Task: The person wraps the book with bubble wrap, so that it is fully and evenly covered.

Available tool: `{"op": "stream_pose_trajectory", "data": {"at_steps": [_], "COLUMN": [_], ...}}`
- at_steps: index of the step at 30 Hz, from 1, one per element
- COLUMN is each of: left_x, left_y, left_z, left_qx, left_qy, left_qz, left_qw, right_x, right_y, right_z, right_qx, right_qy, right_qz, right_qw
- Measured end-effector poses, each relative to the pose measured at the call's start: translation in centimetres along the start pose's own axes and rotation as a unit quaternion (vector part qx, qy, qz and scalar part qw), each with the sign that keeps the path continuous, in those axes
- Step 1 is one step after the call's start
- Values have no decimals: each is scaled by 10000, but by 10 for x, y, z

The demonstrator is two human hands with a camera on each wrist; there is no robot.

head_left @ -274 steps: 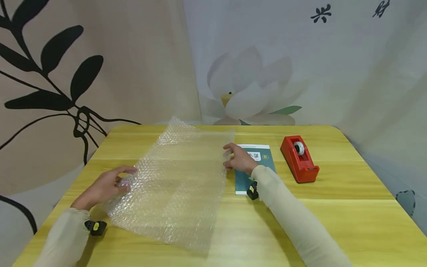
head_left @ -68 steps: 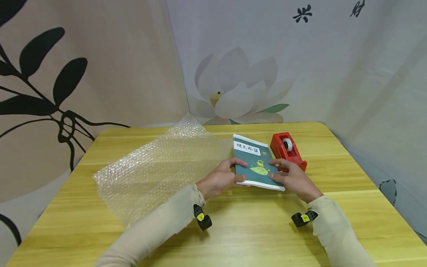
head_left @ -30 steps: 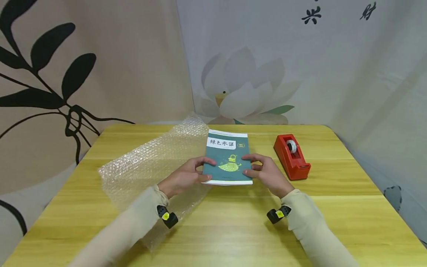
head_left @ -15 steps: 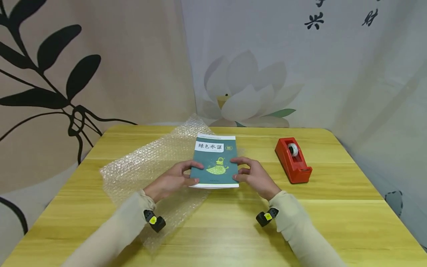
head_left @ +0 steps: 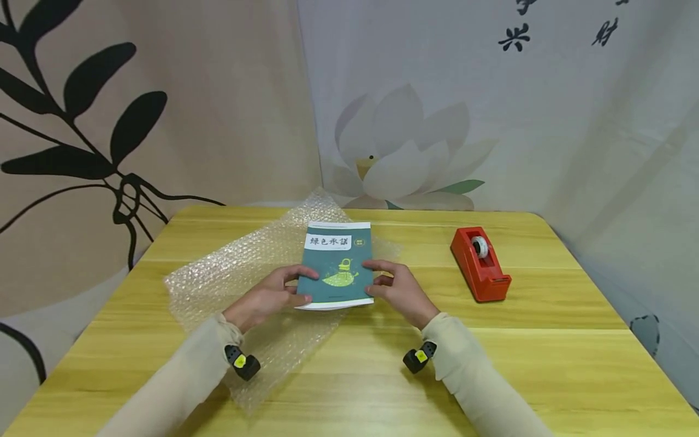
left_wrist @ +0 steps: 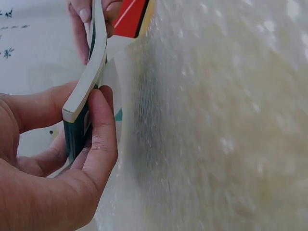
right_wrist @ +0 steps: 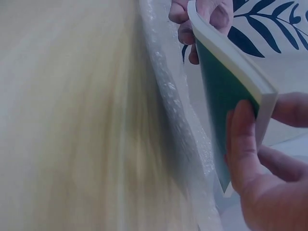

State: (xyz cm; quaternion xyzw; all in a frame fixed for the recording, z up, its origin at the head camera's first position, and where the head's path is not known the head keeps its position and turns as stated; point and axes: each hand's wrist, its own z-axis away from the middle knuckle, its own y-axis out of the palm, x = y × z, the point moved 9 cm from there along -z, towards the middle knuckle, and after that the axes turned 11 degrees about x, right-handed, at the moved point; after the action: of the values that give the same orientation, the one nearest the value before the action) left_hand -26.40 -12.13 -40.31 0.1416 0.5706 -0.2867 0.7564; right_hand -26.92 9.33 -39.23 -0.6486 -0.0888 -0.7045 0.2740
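Observation:
A green book [head_left: 337, 258] with white bands is held between both hands, cover facing up. The left hand [head_left: 270, 297] pinches its left edge, thumb and fingers on opposite faces. On the right edge, the right hand [head_left: 401, 292] pinches it the same way. Both wrist views show the book [left_wrist: 85, 84] raised above the bubble wrap, slightly bent, with the left hand [left_wrist: 62, 159] and right hand [right_wrist: 267, 159] at its ends. The clear bubble wrap [head_left: 218, 279] lies flat and skewed under the book and left forearm; its middle is partly hidden.
A red tape dispenser [head_left: 480, 267] with a white roll stands at the right on the yellow wooden table [head_left: 557, 364]. Behind the table hangs a cloth [head_left: 229, 109] printed with leaves, a pale flower and characters.
The hands left the bubble wrap, took hold of the book beside the dispenser and carried it left over the wrap. In the last half second the book moved slightly further left.

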Motion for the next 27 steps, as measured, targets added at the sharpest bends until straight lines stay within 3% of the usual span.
{"op": "stream_pose_trajectory", "data": {"at_steps": [18,27], "left_x": [10,12], "left_y": [-19,-34], "left_z": [9,15], "left_qx": [-250,-554], "left_qy": [12,43], "left_qz": [-292,-574], "left_qw": [9993,9968], "right_x": [-3,3], "right_y": [29,41], "right_z": [-15,-23], "right_qx": [465,367], "right_qy": [-202,-240], "right_qz": [-374,-190], "right_qw": [9980,9989]}}
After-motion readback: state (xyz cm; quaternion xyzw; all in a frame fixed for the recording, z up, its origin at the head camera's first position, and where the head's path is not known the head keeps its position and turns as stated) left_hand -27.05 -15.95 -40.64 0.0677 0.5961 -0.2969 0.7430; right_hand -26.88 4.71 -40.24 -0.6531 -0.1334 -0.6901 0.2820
